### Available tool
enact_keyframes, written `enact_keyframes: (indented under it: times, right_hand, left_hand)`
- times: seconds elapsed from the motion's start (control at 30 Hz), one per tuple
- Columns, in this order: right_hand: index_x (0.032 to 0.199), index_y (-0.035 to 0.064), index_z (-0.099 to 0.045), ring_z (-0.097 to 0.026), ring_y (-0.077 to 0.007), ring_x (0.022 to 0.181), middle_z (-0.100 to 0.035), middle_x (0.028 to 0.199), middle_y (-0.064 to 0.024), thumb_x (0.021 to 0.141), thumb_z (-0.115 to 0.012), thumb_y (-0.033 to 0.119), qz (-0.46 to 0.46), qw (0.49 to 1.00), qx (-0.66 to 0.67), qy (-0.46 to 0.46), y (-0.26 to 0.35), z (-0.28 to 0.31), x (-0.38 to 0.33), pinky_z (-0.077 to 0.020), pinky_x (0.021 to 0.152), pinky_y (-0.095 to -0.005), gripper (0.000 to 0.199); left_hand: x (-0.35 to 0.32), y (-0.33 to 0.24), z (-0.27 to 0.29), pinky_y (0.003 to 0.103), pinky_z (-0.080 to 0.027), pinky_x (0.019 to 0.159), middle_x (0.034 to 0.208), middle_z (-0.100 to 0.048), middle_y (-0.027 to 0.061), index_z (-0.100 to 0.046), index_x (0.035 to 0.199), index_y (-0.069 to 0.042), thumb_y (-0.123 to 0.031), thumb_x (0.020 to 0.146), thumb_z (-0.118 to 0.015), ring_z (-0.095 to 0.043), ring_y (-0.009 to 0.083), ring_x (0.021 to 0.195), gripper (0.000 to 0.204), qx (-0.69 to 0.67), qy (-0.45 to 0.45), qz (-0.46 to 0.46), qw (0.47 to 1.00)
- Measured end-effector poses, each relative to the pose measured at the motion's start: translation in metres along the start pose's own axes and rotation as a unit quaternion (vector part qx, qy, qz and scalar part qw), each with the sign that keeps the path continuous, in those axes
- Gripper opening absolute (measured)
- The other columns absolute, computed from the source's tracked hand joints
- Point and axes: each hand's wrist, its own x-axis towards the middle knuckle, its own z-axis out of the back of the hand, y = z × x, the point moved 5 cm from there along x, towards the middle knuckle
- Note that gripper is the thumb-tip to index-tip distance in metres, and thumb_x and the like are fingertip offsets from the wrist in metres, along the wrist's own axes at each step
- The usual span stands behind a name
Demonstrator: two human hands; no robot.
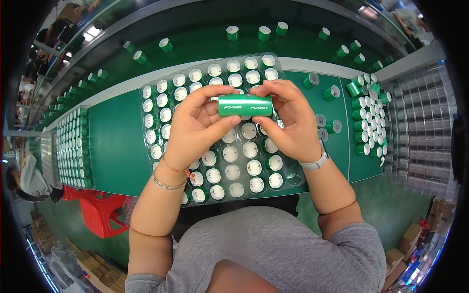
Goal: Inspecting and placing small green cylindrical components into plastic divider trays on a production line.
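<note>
As left hand (199,117) and right hand (294,111) clamp fingers on the tube (245,102)'s ends above the tray (296,177), it looks light, stiff, slick, best gripped there.

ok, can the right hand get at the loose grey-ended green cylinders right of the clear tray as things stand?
Probably yes, once free: the loose cylinders look uncovered and close to the right hand, but its fingers hold a green cylindrical piece shared with the left hand.
</note>
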Motion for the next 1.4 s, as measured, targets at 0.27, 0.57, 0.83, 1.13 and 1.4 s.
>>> enact_keyframes:
  times: [0.27,0.57,0.83,1.13,1.4]
  right_hand:
    - [0.131,0.0030,-0.046,-0.055,-0.0253,0.117,-0.049,0.123,-0.0135,0.076,-0.065,-0.017,0.011,0.999,-0.038,0.008,0.001,-0.003,-0.001,-0.0489,0.097,-0.0367,0.062]
    - [0.119,0.0008,-0.057,-0.059,-0.0275,0.109,-0.059,0.113,-0.0154,0.072,-0.071,-0.013,0.082,0.990,-0.113,0.011,0.011,-0.009,0.003,-0.0517,0.087,-0.0345,0.050]
    - [0.120,0.0015,-0.057,-0.060,-0.0284,0.105,-0.059,0.112,-0.0155,0.071,-0.072,-0.013,0.060,0.992,-0.112,-0.010,0.009,-0.007,0.003,-0.0518,0.087,-0.0373,0.053]
    - [0.116,0.0034,-0.058,-0.063,-0.0290,0.099,-0.062,0.111,-0.0151,0.070,-0.073,-0.012,0.079,0.985,-0.154,0.017,0.014,-0.013,0.003,-0.0522,0.083,-0.0353,0.051]
    - [0.116,0.0035,-0.059,-0.063,-0.0286,0.098,-0.063,0.112,-0.0147,0.070,-0.073,-0.011,0.076,0.984,-0.162,0.013,0.014,-0.015,0.003,-0.0527,0.080,-0.0351,0.050]
  left_hand:
    - [0.001,0.008,0.006,0.024,-0.051,0.078,0.114,-0.052,0.0063,-0.062,0.111,0.001,0.007,0.083,-0.066,-0.057,0.0124,0.097,0.029,0.035,-0.046,-0.013,0.998]
    - [0.000,-0.008,-0.005,0.025,-0.053,0.062,0.096,-0.062,0.0087,-0.069,0.087,-0.002,-0.006,0.083,-0.069,-0.063,0.0153,0.078,0.005,0.372,-0.104,-0.120,0.915]
    - [-0.002,-0.013,-0.004,0.024,-0.051,0.060,0.095,-0.062,0.0069,-0.069,0.086,-0.004,-0.007,0.081,-0.069,-0.062,0.0145,0.076,0.006,0.366,-0.102,-0.155,0.912]
    - [-0.002,-0.009,-0.005,0.028,-0.046,0.055,0.089,-0.062,0.0064,-0.065,0.080,-0.004,-0.008,0.076,-0.067,-0.059,0.0164,0.067,0.006,0.402,-0.064,-0.141,0.902]
    - [-0.003,-0.009,-0.004,0.028,-0.045,0.054,0.088,-0.062,0.0042,-0.065,0.078,-0.006,-0.010,0.076,-0.064,-0.058,0.0176,0.063,0.005,0.408,-0.050,-0.106,0.905]
